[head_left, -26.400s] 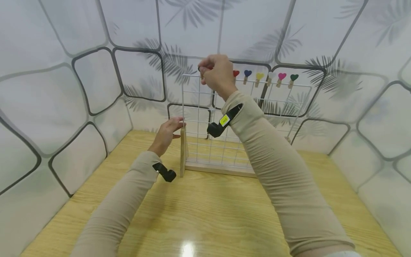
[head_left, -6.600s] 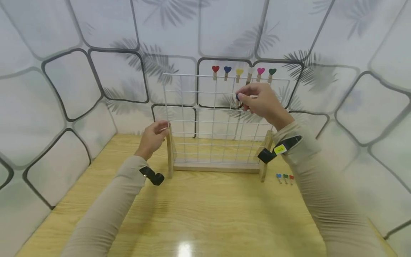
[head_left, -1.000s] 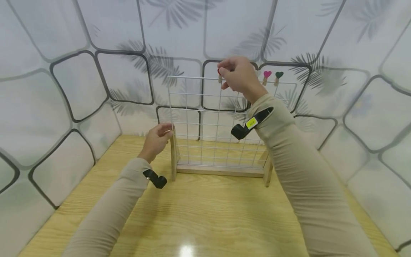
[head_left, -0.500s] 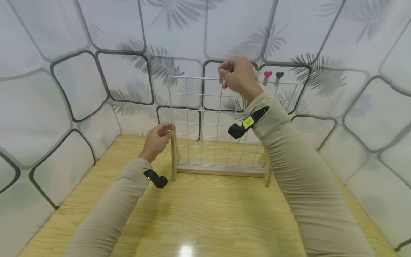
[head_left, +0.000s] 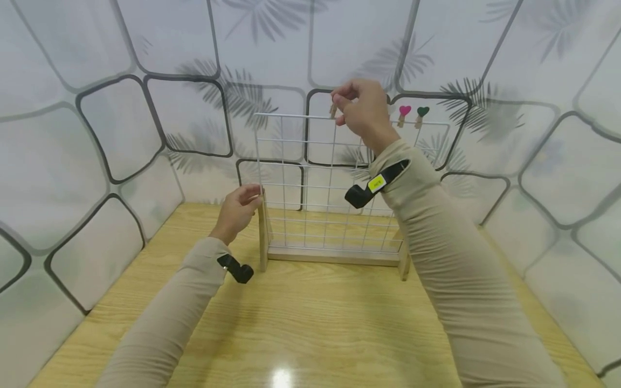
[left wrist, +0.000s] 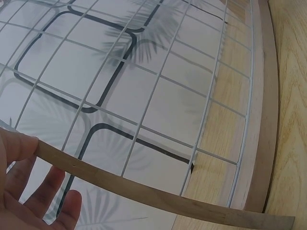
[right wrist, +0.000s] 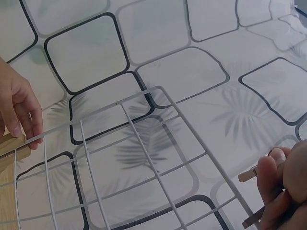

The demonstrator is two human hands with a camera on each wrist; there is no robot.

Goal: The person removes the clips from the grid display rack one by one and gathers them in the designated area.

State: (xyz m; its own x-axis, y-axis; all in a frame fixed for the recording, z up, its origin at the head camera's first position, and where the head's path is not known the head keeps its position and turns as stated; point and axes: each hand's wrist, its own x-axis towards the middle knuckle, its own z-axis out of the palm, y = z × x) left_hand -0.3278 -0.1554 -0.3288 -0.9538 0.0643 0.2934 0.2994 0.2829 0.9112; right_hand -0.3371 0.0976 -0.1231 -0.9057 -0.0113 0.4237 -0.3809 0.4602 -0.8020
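My right hand (head_left: 365, 110) pinches a small wooden clothespin (head_left: 333, 111) just above the top bar of the white wire grid rack (head_left: 332, 143); its heart is hidden by my fingers. In the right wrist view, the clothespin (right wrist: 248, 175) sticks out of the fingertips, clear of the wire, with the dark end of a second clothespin (right wrist: 253, 218) below it at the bar. My left hand (head_left: 237, 210) holds the rack's left wooden upright (left wrist: 120, 184), thumb against its edge and fingers loosely bent behind. Pink (head_left: 405, 111) and green heart clothespins (head_left: 423, 112) sit on the bar to the right.
A wooden base bar (head_left: 335, 256) joins the rack's two feet on the wood-grain table (head_left: 310, 323). Patterned cloth walls (head_left: 271, 43) enclose the back and sides. My right sleeve (head_left: 451, 242) covers part of the rack's right side and the table there.
Earlier my right hand held a dark blue clothespin before the grid, with three more lying on the table. In the last second it rises slightly, lifting the red-heart clothespin off the bar.
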